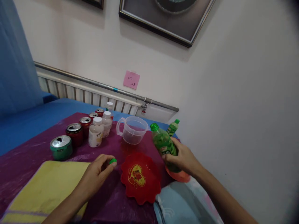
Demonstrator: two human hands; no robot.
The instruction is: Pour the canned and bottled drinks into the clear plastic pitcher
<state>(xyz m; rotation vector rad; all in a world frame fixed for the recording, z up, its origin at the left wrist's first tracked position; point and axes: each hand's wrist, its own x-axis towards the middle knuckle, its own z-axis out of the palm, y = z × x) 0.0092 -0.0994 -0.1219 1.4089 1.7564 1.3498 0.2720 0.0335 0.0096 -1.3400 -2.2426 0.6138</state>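
Observation:
Between the thumb and fingers of my left hand [99, 171] is a small green bottle cap [113, 161], held above the purple cover left of the red plate. My right hand [182, 155] is wrapped round a green plastic drink bottle [163, 141], which leans to the left beside the plate. The bottle's top shows green; I cannot tell whether it is capped. The red scalloped plate [153, 174] with a yellow heart print lies between my hands. Behind it stands a clear plastic measuring jug [134, 130], its handle to the left.
Several drink cans [62, 147] and white-capped bottles [96, 132] stand at the left. A yellow cloth [60, 174] lies in front of them. Another green bottle [173, 127] stands at the back right, near an orange dish [181, 178] and light-blue fabric [182, 199]. A radiator pipe [93, 82] runs along the wall.

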